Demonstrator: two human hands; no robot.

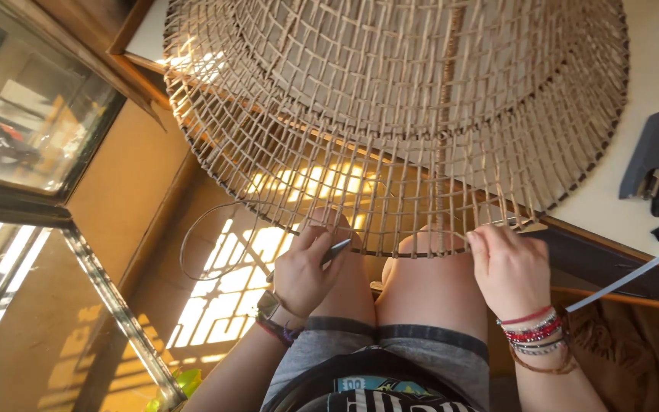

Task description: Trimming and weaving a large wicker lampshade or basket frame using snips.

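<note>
Lower centre of frame: left hand (304, 267) pinches a thin tool (336, 248) at the basket (390, 114) rim; right hand (506, 268) grips the rim, steadying it over the knees (413, 275).

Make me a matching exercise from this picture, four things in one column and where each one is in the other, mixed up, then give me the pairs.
Things:
1. left hand
2. right hand
3. stapler
4. woven cane shade

Places:
A. lying on the table top at the right edge
B. pinching the shade's lower rim, beaded bracelets on its wrist
C. spread over the table edge and above the knees
D. holding a thin dark tool below the rim, watch on its wrist

Pairs: 1-D, 2-B, 3-A, 4-C
</note>
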